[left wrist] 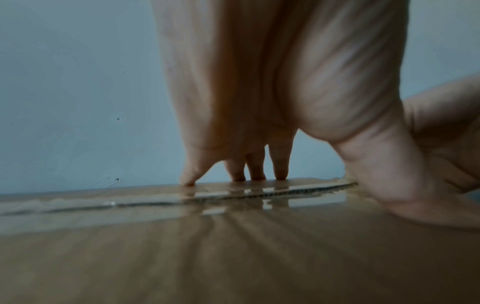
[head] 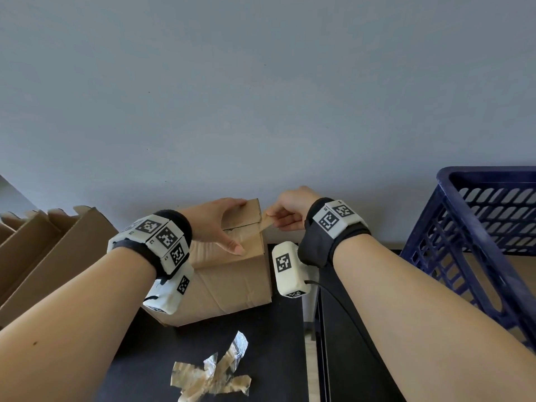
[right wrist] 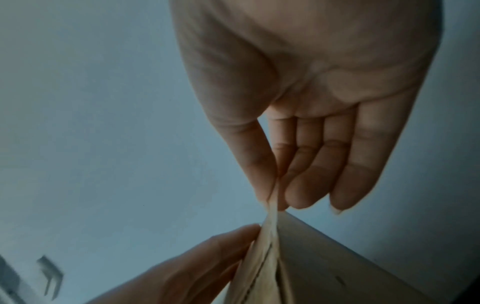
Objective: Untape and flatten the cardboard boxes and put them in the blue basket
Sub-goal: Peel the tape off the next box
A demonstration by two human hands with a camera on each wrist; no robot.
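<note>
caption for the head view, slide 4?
Left hand steadies cardboard box while right hand peels tape; blue basket alongside.

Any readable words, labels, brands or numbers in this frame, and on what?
None can be read.
Left wrist unit: black-and-white square code markers; tiny characters beside them, too small to read.
Right wrist unit: the same kind of markers, small marks illegible.
Cardboard box: no print visible.
Blue basket: no label visible.
</note>
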